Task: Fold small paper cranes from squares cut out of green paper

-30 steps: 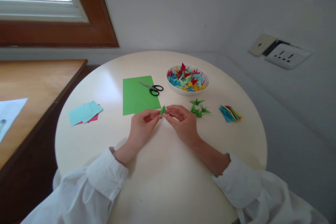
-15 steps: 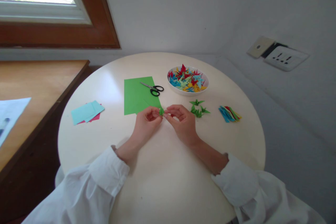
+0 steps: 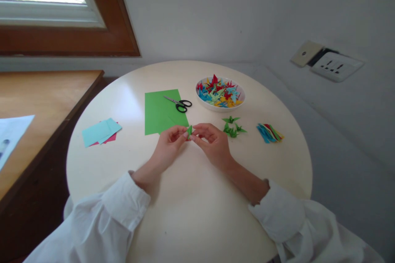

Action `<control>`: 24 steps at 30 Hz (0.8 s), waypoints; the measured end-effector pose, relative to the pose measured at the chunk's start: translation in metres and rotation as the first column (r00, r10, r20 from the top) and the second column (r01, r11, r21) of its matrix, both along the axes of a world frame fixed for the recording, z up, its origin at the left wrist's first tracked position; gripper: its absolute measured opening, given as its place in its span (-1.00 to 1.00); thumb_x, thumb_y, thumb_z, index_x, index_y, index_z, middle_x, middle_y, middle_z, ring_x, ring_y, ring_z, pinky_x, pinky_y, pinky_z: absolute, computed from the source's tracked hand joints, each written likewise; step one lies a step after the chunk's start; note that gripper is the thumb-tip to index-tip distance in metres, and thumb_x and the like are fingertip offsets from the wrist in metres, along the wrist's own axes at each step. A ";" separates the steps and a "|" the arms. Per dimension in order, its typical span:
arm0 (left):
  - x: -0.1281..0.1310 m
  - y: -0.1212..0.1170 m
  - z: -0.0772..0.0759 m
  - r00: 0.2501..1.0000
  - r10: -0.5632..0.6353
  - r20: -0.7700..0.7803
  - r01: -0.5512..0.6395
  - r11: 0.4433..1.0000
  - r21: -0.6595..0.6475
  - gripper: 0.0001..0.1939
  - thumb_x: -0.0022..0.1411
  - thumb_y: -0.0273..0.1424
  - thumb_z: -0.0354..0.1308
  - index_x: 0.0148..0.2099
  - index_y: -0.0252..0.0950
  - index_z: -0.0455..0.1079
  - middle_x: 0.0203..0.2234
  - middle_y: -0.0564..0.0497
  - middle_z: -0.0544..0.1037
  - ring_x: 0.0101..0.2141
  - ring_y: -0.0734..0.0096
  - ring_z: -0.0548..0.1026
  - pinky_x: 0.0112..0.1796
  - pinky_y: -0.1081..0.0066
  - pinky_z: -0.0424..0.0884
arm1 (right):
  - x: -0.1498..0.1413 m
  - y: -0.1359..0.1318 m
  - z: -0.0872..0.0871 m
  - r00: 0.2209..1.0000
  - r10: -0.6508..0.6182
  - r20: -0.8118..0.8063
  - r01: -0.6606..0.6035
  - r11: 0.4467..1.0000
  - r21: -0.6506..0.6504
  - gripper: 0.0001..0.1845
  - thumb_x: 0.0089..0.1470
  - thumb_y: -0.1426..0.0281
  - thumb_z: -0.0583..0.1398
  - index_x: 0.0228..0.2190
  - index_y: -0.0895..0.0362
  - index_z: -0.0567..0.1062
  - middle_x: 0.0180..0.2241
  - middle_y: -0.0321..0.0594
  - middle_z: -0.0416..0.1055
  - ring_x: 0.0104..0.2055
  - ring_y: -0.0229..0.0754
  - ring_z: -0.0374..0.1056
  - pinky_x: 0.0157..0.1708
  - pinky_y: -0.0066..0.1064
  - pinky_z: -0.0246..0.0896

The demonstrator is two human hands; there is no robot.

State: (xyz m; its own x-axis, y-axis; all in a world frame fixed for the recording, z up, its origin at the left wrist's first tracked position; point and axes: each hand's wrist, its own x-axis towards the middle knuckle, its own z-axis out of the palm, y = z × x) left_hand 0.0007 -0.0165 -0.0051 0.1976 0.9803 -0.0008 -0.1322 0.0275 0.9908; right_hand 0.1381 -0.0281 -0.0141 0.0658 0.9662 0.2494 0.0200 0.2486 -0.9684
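A small folded piece of green paper [image 3: 189,132] is pinched between my two hands, just in front of the green sheet. My left hand [image 3: 169,143] grips its left side with thumb and fingertips. From the right, my right hand [image 3: 212,143] closes thumb and forefinger on the same piece. Several green paper cranes [image 3: 232,127] lie a little to the right of my right hand. Beyond my left hand is the flat green paper sheet [image 3: 159,111], with black-handled scissors [image 3: 180,105] lying open-bladed or nearly closed across its right edge; I cannot tell which.
A white bowl [image 3: 221,108] full of coloured paper cranes stands at the back of the round white table [image 3: 185,222]. Light blue and pink paper pieces [image 3: 101,132] lie at left, coloured paper strips [image 3: 270,133] at right. A wooden desk [image 3: 46,94] adjoins at left.
The folded green paper has turned between my fingers and now shows a narrower, slanted face. Both hands stay nearly in place, and the rest of the table stands as before.
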 end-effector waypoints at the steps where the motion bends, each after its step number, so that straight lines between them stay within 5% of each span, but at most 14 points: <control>1: 0.000 0.000 0.000 1.000 -0.018 0.018 0.018 1.000 -0.011 -0.81 -0.05 -0.32 0.28 -0.43 -0.33 0.41 -0.52 0.06 0.48 -0.45 0.49 0.41 -0.32 0.46 0.34 | 0.000 0.000 0.000 1.000 0.005 -0.001 -0.005 1.000 -0.002 -0.78 -0.19 0.38 0.29 -0.38 0.10 0.47 -0.46 -0.29 0.46 -0.42 -0.26 0.40 -0.35 -0.38 0.33; 17: 0.000 -0.004 0.005 0.933 -0.158 0.322 0.219 0.962 -0.163 -0.76 -0.13 -0.28 0.36 -0.42 -0.30 0.46 -0.51 0.07 0.48 -0.45 0.53 0.43 -0.28 0.46 0.38 | -0.001 -0.003 0.003 0.999 0.026 -0.028 -0.028 0.998 -0.061 -0.77 -0.21 0.34 0.29 -0.41 0.10 0.42 -0.51 -0.34 0.38 -0.46 -0.28 0.34 -0.44 -0.41 0.30; 24: 0.000 -0.004 0.003 0.925 -0.188 0.331 0.260 0.948 -0.187 -0.73 -0.13 -0.25 0.36 -0.43 -0.30 0.43 -0.53 0.08 0.46 -0.47 0.54 0.41 -0.29 0.45 0.38 | 0.002 -0.004 0.002 0.995 -0.064 0.073 0.054 0.990 0.128 -0.79 -0.19 0.38 0.32 -0.44 0.07 0.39 -0.40 -0.32 0.38 -0.33 -0.25 0.31 -0.36 -0.40 0.23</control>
